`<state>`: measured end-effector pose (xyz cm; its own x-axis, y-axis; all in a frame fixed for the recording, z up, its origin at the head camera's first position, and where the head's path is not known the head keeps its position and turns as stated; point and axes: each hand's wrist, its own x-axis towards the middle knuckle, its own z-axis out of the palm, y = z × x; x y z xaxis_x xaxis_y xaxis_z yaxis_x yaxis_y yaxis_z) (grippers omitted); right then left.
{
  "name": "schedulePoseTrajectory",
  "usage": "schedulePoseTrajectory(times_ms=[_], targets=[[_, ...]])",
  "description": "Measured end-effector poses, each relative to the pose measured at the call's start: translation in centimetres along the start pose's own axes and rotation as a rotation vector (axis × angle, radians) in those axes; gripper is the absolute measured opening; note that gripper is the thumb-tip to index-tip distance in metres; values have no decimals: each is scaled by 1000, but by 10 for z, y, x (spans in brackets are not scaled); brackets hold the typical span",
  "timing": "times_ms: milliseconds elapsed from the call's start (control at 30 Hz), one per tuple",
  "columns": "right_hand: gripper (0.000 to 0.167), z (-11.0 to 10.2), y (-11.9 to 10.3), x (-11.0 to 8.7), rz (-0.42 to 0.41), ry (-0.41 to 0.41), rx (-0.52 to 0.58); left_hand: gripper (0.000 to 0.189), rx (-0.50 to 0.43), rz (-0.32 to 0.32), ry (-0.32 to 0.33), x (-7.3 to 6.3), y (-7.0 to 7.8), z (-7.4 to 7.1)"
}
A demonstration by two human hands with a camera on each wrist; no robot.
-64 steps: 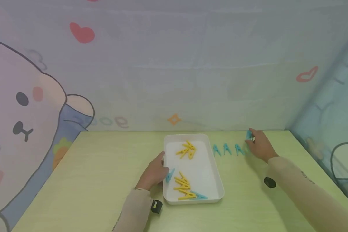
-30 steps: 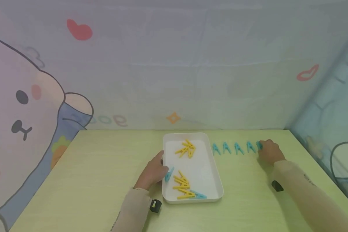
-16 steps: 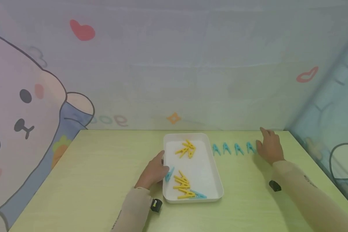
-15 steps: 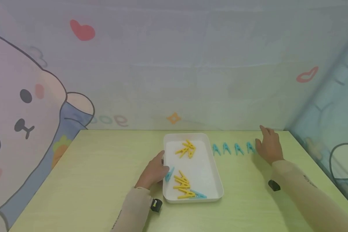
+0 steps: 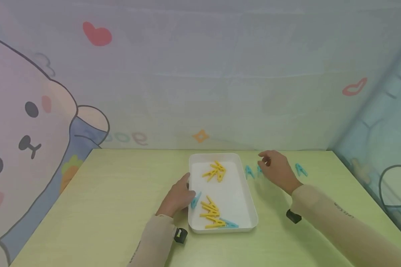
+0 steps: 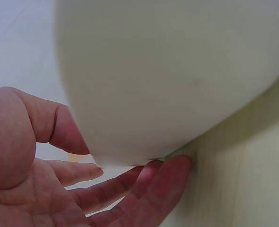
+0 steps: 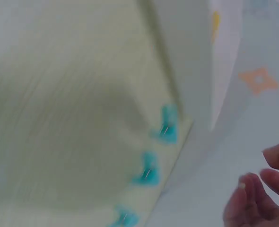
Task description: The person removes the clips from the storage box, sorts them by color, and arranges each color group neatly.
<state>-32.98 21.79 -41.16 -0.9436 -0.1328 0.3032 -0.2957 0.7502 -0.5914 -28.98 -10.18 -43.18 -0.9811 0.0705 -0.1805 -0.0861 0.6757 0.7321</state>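
My left hand (image 5: 177,196) grips the left side of a white plastic tray (image 5: 234,189), thumb over the rim. In the left wrist view its fingers (image 6: 170,187) lie along the tray's outer wall. The right hand (image 5: 277,170) hovers above a row of blue clothespins, fingers loosely bent around nothing. One blue clothespin (image 5: 249,171) lies beside the tray, a second is half covered by the hand, and another (image 5: 301,169) lies at the right end. The hand hides the row's middle. In the right wrist view, blue clothespins (image 7: 146,171) appear near the fingers.
Inside the tray, yellow clothespins (image 5: 215,172) form one cluster at the far end and another (image 5: 210,213) nearer. Two blue clothespins (image 5: 229,223) lie there too, one by the left thumb. A printed curtain (image 5: 200,92) rises behind the table (image 5: 127,193).
My right hand set blue clothespins down at the row's right end, released the last one, and moved left over the row towards the tray. The left hand and tray have stayed put.
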Motion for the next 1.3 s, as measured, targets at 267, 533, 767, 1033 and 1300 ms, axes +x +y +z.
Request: schedulePoseTrajectory(times_ms=[267,533,767,1033,1300], targets=[[24,9,-48,-13,52,-271,123,73,1,-8,-7,-1,0,0],[17,20,-78,-30,115,-528,149,74,-10,-9,-9,0,-1,0],[10,36,-95,-48,181,-741,16,74,-10,-3,-8,2,-3,1],[21,41,-104,-54,234,-769,-73,75,-16,9,-20,1,-2,1],[26,62,-111,-50,158,-675,32,75,-30,23,-22,1,-3,-2]])
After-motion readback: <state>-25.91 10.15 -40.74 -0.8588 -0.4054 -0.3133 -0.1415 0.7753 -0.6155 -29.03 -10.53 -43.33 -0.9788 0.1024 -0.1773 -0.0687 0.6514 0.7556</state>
